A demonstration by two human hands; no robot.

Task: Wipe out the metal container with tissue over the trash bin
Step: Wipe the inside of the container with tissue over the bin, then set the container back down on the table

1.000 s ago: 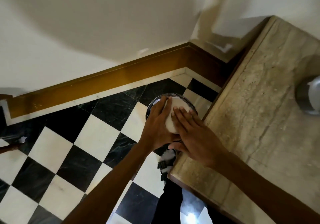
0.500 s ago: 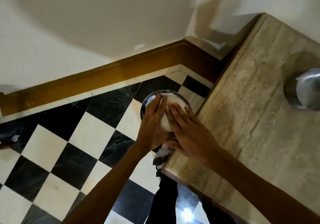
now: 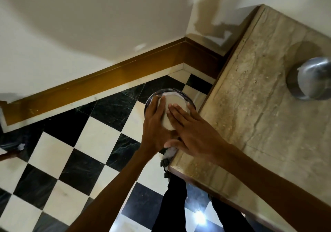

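Observation:
A pale round metal container (image 3: pixel 172 106) is held over the trash bin (image 3: pixel 152 100), a round bin with a dark liner standing on the floor beside the counter. My left hand (image 3: pixel 154 129) grips the container's left side, fingers curled over its rim. My right hand (image 3: pixel 189 133) lies flat on the container's face, fingers spread, with the thumb tucked under its near edge. No tissue shows clearly; my hands hide the container's near half and most of the bin.
A beige stone counter (image 3: pixel 259 115) runs along the right, its corner just under my right wrist. A second metal vessel (image 3: pixel 312 81) stands on it at the far right. The checkered floor (image 3: pixel 71 160) and brown skirting (image 3: pixel 107 81) lie to the left. My legs (image 3: pixel 172 206) are below.
My hands stay on the container over the bin. My left fingers have slid further around its rim, and more of its pale face shows. The view has drifted slightly.

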